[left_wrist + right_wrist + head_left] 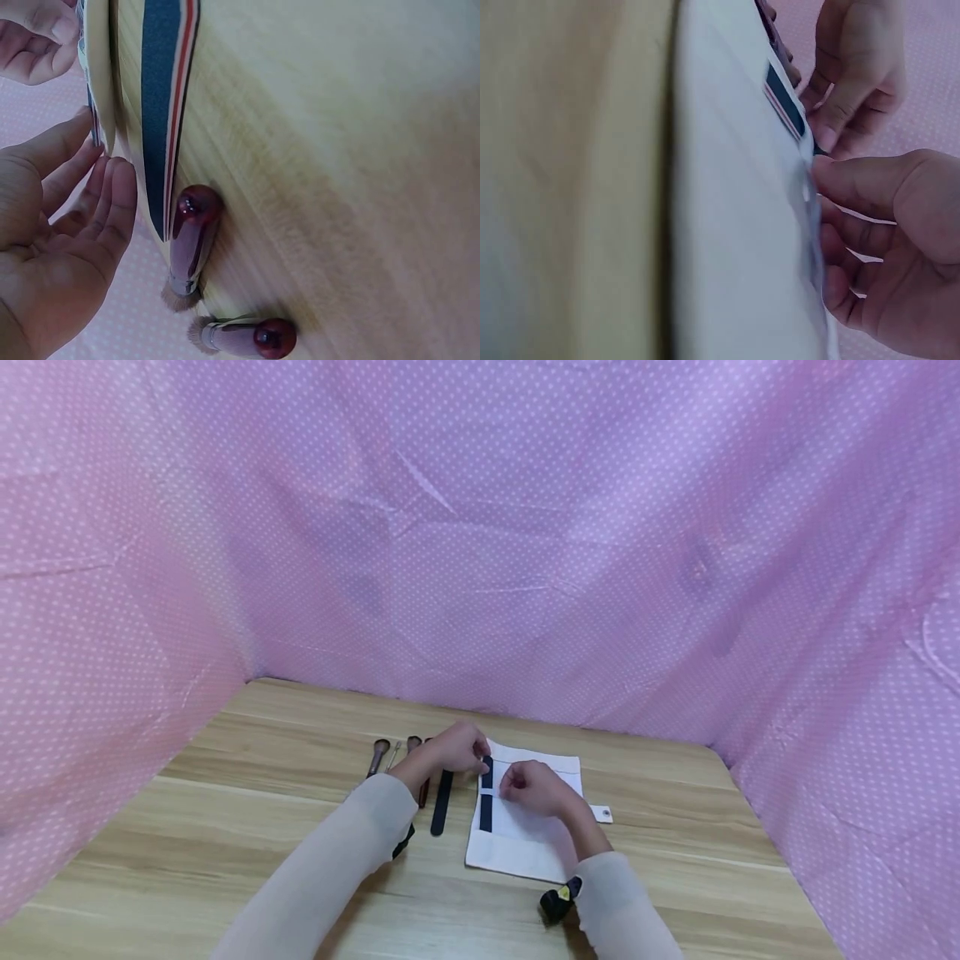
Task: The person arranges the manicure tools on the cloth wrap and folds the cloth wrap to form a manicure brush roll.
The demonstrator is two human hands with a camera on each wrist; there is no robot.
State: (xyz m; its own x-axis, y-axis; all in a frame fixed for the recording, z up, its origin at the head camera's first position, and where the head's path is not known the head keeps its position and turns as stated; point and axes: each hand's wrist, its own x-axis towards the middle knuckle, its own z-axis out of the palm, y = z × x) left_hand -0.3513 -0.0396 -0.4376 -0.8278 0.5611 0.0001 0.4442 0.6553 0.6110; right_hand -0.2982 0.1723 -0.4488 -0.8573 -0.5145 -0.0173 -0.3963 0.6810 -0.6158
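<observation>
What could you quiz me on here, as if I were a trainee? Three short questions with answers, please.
1. Multiple choice: in the head view, where does the loose dark strip lie?
a) left of the white pouch
b) right of it
c) on top of it

2. True or false: the white band runs over the second dark strip, the one on the pouch.

3. Fill in: the ____ hand is at the far end of the second dark strip.

Key: 1. a. 2. True. 3. Left: it is the left hand.
</observation>
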